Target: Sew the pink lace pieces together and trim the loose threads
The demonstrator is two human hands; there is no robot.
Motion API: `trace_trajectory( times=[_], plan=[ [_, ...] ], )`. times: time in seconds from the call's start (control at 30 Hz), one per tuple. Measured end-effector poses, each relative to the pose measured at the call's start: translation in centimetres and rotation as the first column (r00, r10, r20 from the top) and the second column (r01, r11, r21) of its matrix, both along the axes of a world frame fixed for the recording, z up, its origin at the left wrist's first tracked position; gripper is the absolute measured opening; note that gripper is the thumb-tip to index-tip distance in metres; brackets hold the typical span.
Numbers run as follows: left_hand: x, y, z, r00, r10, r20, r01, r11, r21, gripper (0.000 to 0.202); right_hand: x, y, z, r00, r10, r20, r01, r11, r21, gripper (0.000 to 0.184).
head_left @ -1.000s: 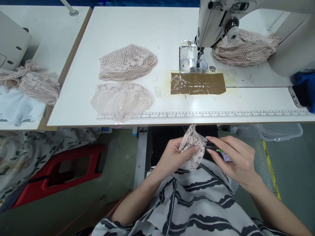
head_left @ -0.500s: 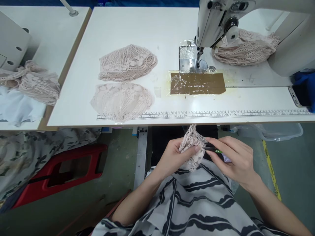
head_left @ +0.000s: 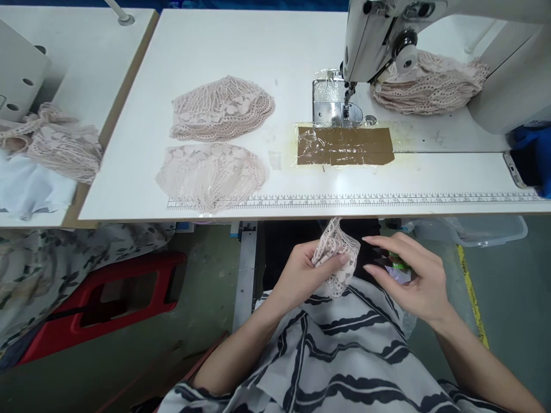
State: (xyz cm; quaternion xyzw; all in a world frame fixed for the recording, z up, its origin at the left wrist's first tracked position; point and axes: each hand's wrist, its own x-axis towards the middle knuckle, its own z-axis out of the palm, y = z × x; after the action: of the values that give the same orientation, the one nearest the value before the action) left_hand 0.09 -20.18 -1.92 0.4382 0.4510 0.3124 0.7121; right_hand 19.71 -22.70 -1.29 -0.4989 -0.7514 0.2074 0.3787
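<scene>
My left hand [head_left: 302, 276] pinches a folded piece of pale pink lace [head_left: 346, 248] between thumb and fingers, just below the table's front edge. To its right, my right hand [head_left: 424, 281] is apart from the lace, with thumb and index finger spread. Small thread snips [head_left: 399, 262], green with dark blades, are tucked inside that hand and held by the curled fingers; part of them is hidden. On the table, a crocheted-edge lace piece [head_left: 224, 109] lies flat behind a paler lace piece [head_left: 213, 178].
A sewing machine [head_left: 370, 46] stands at the right, with brown tape [head_left: 344, 147] before its needle plate. Behind it sits a stack of lace [head_left: 430, 83]. A ruler strip [head_left: 387, 199] runs along the front edge. A phone [head_left: 516, 169] lies far right; a red stool [head_left: 159, 281] stands lower left.
My right hand has drawn back to the right from the lace, and its thumb and index finger have parted. The snips' blades have left the lace. My left hand keeps its hold.
</scene>
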Motion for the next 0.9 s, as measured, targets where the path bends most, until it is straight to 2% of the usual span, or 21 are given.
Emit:
trace_trajectory(
  times=[0.1,0.2,0.27,0.37,0.47,0.67,0.77,0.8,0.9],
  plan=[
    [0.1,-0.1,-0.1,1.0,-0.009,-0.007,0.009,1.0,0.025,0.027,-0.8,0.2,0.0,0.985,-0.016,-0.173,-0.011,0.987,-0.158,0.018],
    [0.1,-0.2,-0.4,0.999,-0.008,-0.036,0.01,0.998,0.054,0.029,-1.3,0.2,-0.6,0.971,-0.061,-0.233,0.019,0.984,-0.177,0.01],
    [0.1,-0.2,-0.5,0.998,0.006,-0.06,-0.001,0.997,0.072,0.03,-1.3,0.2,-0.9,0.975,-0.053,-0.216,0.023,0.99,-0.14,0.011],
    [0.1,-0.3,-0.5,0.997,0.024,-0.076,-0.017,0.995,0.094,0.032,-1.2,0.0,-1.2,0.989,0.029,-0.147,-0.042,0.996,-0.083,0.018],
    [0.3,-0.2,-0.2,0.998,0.0,-0.062,0.006,0.996,0.086,0.031,-1.1,-0.1,-1.0,0.993,0.037,-0.115,-0.043,0.998,-0.045,0.022],
    [0.4,-0.1,-0.1,0.997,-0.023,-0.072,0.029,0.996,0.086,0.032,-1.0,-0.2,-0.5,0.997,0.004,-0.082,-0.009,0.998,-0.057,0.019],
    [0.5,-0.1,0.0,0.997,-0.008,-0.081,0.014,0.997,0.075,0.03,-0.5,-0.3,-0.2,0.994,0.08,-0.07,-0.086,0.993,-0.082,0.02],
    [0.5,-0.1,0.0,0.996,0.006,-0.084,0.0,0.998,0.069,0.029,-0.3,-0.2,-0.2,0.995,0.074,-0.069,-0.079,0.994,-0.076,0.02],
    [0.4,-0.1,0.2,0.996,0.029,-0.088,-0.024,0.998,0.053,0.028,0.3,0.2,0.0,0.983,-0.167,-0.082,0.163,0.985,-0.047,0.013]
  ],
)
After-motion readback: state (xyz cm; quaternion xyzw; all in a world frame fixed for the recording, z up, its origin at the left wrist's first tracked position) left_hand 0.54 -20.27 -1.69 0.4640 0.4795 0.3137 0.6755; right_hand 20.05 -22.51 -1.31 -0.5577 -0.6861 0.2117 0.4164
